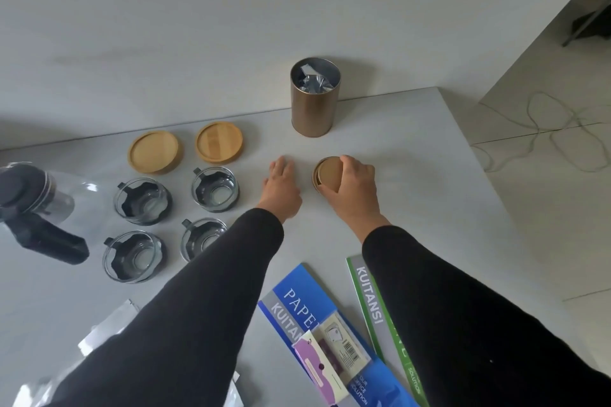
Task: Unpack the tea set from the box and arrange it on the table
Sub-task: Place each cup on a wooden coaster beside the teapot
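Observation:
My right hand point(355, 188) grips a round bronze lid point(327, 173) that sits on the grey table point(429, 175). My left hand point(282, 187) lies flat and open on the table just left of it, holding nothing. Behind them stands an open bronze tin point(314, 109) with silver foil packets inside. Two wooden coasters point(154, 151) point(219, 142) lie at the back left. Several glass cups with black handles point(142, 201) point(215, 188) point(132, 256) stand in front of them; my left sleeve partly hides one. A glass teapot with a black lid and handle point(36, 208) is at the far left.
Blue and green receipt books point(297, 301) point(373, 307) and a small purple card point(317, 367) lie near the front edge. Clear plastic wrapping point(105, 327) lies at the front left. The table's right edge drops to a tiled floor with a loose cable point(545, 129).

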Demonstrator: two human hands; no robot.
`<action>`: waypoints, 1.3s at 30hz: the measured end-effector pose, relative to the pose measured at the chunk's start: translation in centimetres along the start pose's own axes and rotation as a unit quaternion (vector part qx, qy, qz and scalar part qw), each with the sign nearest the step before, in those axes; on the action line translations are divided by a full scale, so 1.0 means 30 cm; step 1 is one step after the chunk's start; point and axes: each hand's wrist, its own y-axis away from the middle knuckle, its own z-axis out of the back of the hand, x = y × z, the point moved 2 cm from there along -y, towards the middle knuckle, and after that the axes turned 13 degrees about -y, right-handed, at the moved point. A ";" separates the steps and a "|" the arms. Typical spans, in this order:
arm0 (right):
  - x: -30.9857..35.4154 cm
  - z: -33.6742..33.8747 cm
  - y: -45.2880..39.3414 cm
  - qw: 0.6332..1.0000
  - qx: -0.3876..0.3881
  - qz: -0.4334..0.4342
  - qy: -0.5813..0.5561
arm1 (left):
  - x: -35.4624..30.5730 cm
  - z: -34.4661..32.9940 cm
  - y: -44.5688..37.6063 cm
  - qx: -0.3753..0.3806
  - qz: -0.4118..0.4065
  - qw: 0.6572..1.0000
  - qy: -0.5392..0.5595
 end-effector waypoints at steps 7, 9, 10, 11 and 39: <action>0.001 -0.006 0.008 0.997 0.050 -0.032 0.054 | -0.005 0.038 0.084 -0.028 0.022 0.995 0.096; 0.032 0.005 0.016 0.996 0.043 -0.036 0.074 | 0.013 0.050 0.132 -0.064 0.018 0.992 0.109; 0.055 0.011 0.023 0.996 0.033 -0.039 0.076 | 0.026 0.059 0.160 -0.085 0.020 0.989 0.119; 0.081 0.016 0.033 0.996 0.024 -0.039 0.073 | 0.041 0.070 0.188 -0.107 0.026 0.985 0.132; 0.463 -0.171 0.200 0.992 0.117 0.039 0.007 | 0.488 -0.149 0.610 -0.308 0.503 0.761 0.270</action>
